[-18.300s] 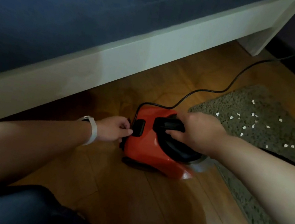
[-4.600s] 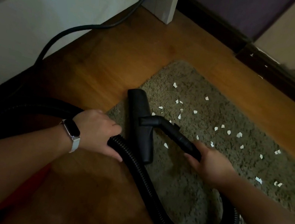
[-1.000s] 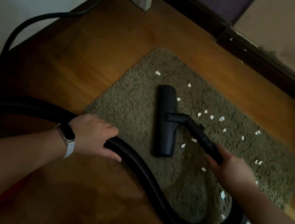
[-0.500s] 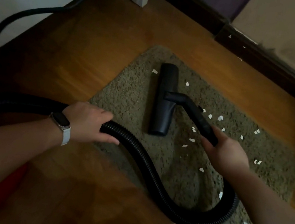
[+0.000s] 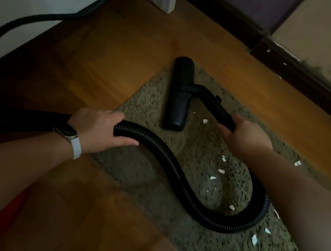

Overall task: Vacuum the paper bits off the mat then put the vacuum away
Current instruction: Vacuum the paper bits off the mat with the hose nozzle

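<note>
The right hand (image 5: 243, 136) is closed round the wand (image 5: 218, 107). The left hand (image 5: 98, 129) is wrapped over the hose (image 5: 174, 170). The head (image 5: 180, 92) lies flat at the far corner of the mat (image 5: 154, 106). Paper bits (image 5: 221, 171) lie scattered nearer, around the hose loop. Risk, as I judge it: dragging the loop could sweep bits onto the floor (image 5: 106, 54), or the head could ruck the mat's edge.

Floor head (image 5: 178, 97): lay on the far left corner of the mat (image 5: 194, 246), ahead of your hands.
Hose (image 5: 176, 172): looped across the mat from your left hand (image 5: 99, 130) round to your right hand (image 5: 244, 134).
Paper bits (image 5: 221, 171): lay scattered on the mat, right of the floor head.
Cable (image 5: 46, 18): ran along the floor (image 5: 106, 54), far left.
</note>
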Available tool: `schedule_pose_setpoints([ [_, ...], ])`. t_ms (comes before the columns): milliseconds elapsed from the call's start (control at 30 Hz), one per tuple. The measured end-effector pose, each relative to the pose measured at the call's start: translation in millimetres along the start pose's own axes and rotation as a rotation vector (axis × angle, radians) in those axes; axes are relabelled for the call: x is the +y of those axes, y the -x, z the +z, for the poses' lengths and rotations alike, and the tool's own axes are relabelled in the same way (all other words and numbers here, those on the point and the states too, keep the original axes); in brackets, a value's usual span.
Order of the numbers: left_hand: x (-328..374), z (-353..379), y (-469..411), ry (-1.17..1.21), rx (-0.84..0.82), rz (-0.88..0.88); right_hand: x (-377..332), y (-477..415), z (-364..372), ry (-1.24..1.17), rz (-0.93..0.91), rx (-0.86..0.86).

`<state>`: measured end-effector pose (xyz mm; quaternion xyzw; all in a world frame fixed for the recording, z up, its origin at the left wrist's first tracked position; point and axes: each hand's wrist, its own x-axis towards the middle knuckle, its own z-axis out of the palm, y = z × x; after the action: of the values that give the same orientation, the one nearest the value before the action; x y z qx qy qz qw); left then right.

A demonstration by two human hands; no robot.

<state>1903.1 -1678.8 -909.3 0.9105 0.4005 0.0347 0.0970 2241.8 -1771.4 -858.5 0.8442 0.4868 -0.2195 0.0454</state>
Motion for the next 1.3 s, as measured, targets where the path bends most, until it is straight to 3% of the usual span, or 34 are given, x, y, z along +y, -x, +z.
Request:
schedule_pose_setpoints([
  [233, -4, 4, 1, 0.051, -0.004, 0.001, 53, 35, 9, -0.134, 0.239, -0.027],
  [600, -3, 9, 6, 0.082, 0.045, 0.117, 8, 22, 20, -0.146, 0.099, -0.027],
  [867, -5, 12, 9, 0.017, 0.013, 0.191, 58, 57, 17, -0.153, 0.241, -0.008],
  [1033, 5, 11, 7, -0.042, -0.07, 0.297, 81, 75, 23, -0.175, 0.28, 0.02],
  [1200, 40, 11, 3, -0.126, -0.342, 0.426, 63, 65, 31, -0.198, 0.213, 0.027],
  [1300, 53, 16, -4, -0.126, -0.278, 0.46, 52, 58, 30, -0.119, 0.123, 0.008],
])
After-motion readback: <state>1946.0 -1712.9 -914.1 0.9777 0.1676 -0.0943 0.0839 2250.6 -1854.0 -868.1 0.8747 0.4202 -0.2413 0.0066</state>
